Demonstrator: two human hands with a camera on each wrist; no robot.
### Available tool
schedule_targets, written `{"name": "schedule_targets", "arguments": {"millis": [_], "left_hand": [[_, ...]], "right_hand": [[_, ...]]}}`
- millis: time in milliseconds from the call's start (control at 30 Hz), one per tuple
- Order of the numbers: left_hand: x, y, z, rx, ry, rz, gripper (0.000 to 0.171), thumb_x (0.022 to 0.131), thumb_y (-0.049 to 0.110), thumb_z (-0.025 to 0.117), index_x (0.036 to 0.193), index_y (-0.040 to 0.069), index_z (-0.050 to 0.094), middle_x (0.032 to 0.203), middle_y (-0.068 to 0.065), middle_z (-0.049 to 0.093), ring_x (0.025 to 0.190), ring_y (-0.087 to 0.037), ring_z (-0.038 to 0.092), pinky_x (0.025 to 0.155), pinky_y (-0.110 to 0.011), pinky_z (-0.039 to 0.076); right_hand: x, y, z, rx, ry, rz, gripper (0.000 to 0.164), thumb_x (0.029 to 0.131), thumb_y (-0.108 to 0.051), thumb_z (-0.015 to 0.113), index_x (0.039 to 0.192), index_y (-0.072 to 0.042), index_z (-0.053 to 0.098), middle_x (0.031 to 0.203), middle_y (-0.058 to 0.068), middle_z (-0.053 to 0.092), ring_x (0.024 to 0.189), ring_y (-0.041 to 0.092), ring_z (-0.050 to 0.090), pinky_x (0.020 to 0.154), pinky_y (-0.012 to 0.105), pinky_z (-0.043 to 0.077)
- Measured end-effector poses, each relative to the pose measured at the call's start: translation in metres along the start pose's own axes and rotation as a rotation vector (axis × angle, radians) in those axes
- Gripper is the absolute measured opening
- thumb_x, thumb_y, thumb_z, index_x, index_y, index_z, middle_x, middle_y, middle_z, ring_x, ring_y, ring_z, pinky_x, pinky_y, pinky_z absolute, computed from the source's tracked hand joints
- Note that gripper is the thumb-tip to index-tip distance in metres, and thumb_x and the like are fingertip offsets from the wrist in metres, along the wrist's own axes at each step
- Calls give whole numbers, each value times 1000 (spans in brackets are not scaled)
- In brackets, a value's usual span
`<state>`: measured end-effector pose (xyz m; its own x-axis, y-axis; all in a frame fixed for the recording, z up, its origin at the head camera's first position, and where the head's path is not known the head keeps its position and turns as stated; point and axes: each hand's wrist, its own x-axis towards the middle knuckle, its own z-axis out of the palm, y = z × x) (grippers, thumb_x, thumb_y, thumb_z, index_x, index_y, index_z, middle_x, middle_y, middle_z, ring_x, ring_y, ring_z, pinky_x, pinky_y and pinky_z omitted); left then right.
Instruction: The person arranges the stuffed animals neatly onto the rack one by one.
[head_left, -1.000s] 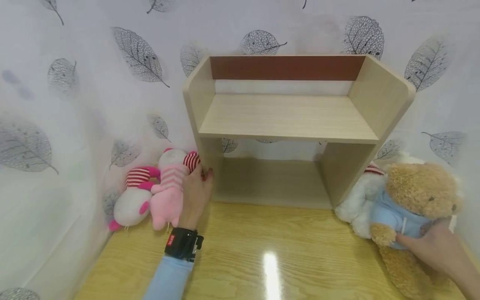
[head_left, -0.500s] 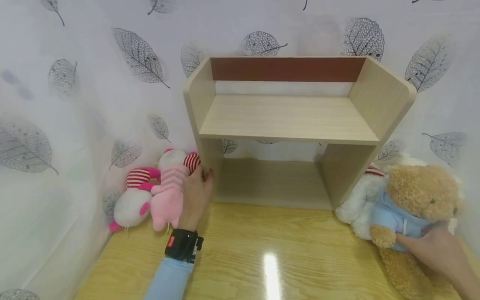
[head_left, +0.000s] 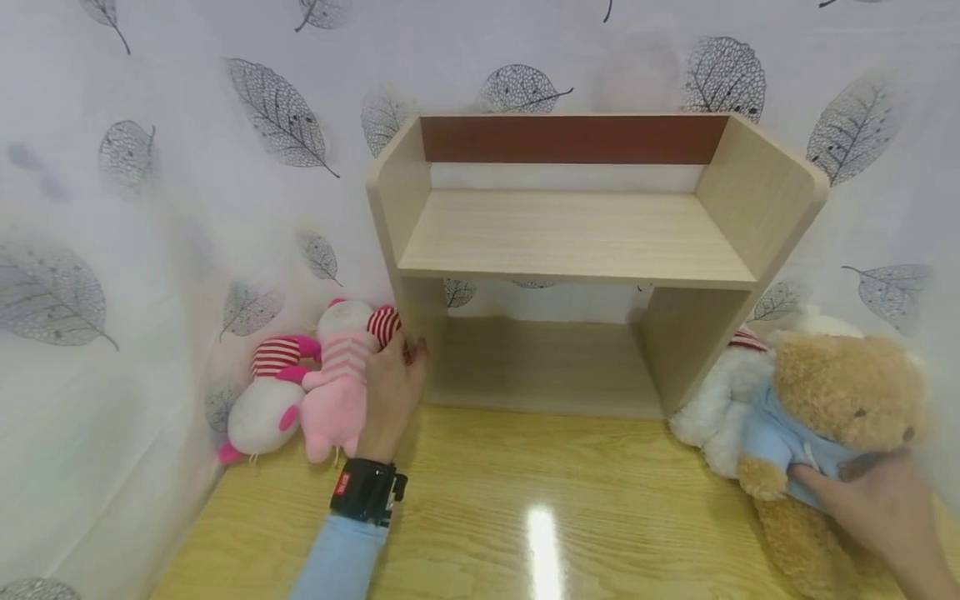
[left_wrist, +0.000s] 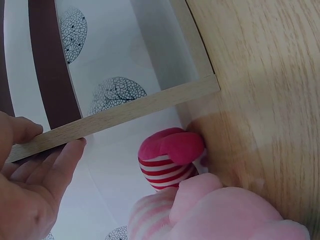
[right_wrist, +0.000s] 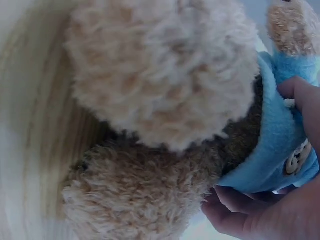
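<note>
My left hand (head_left: 390, 392) grips the front edge of the left side panel of a pale wooden two-tier shelf (head_left: 577, 233). In the left wrist view, the thumb is on one face of that side panel (left_wrist: 150, 102) and the fingers are on the other. At the right, my right hand (head_left: 873, 504) holds a brown teddy bear (head_left: 840, 383) in a light blue hoodie by its body. The right wrist view has the bear's furry legs (right_wrist: 140, 190) close to the camera, with thumb and fingers around the blue hoodie (right_wrist: 275, 135).
Left of the shelf, a pink plush toy (head_left: 335, 408) and a white and magenta striped one (head_left: 262, 412) lean on the leaf-patterned wall covering (head_left: 180, 250). A fluffy white plush toy (head_left: 723, 408) sits between shelf and bear. Everything stands on a wooden table (head_left: 480, 492).
The teddy bear has tilted slightly, its head shifting a little to the right and its legs to the left, with my right hand on it. My left hand and the shelf stay put.
</note>
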<state>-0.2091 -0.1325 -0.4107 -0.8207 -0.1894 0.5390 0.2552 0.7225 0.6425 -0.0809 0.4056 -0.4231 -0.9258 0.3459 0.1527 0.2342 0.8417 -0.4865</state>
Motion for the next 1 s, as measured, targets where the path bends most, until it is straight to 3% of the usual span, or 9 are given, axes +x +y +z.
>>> {"name": "schedule_targets", "arguments": {"millis": [100,233,333,467,567,767,833,900,1000], "left_hand": [[0,0,-1,16,10,6,21,97,15,66,83,0,61,64,-15,64,48,-21,52,43,-28,38],[0,-1,-1,29,30,22,21,97,14,66,83,0,60,62,-15,62,48,-21,51,43,-30,38],[-1,0,-1,25,33,32,20,97,14,66,83,0,60,62,-16,63,47,-22,52,43,-30,39],[-1,0,0,14,25,35,20,97,13,66,84,0,60,64,-16,64,47,-23,54,43,-30,42],[-1,0,0,0,17,25,19,98,13,66,85,0,61,66,-17,66,47,-22,56,42,-29,43],[-1,-2,1,-11,25,36,19,97,12,67,83,0,61,66,-17,67,49,-22,56,43,-28,43],[-1,-3,1,-18,26,42,19,96,12,66,82,0,61,64,-16,66,49,-22,56,43,-28,42],[0,-3,1,-18,25,39,20,97,12,66,82,0,61,64,-16,66,49,-21,56,44,-28,42],[0,-4,0,-21,11,26,20,98,13,65,82,1,61,64,-15,66,49,-21,55,44,-29,42]], "right_hand": [[-4,-5,1,-19,-70,40,92,82,-38,81,128,18,25,72,14,46,63,29,49,51,32,35],[-4,-9,3,-33,-142,5,77,85,-39,77,110,12,26,65,6,39,55,22,44,47,33,35],[-3,-10,3,-44,-166,-13,92,85,-40,76,118,26,22,63,10,43,55,24,47,47,36,38],[-2,-9,4,-67,-162,-2,97,85,-44,75,115,34,25,60,10,45,54,24,46,47,36,37],[-1,-10,3,-66,-137,13,82,85,-48,76,100,20,34,59,5,41,53,22,42,46,34,34],[-1,-12,2,-71,-133,83,69,84,-54,75,83,4,38,57,5,44,52,22,43,46,35,35],[-1,-13,2,-63,-133,103,84,85,-53,75,101,23,42,56,7,46,52,23,46,45,36,36],[-3,-14,2,-40,-126,112,110,84,-52,76,130,32,21,60,9,47,55,25,48,46,36,37],[-7,-16,2,-3,-76,72,129,81,-44,83,147,25,-5,68,17,50,61,33,51,48,39,38]]}}
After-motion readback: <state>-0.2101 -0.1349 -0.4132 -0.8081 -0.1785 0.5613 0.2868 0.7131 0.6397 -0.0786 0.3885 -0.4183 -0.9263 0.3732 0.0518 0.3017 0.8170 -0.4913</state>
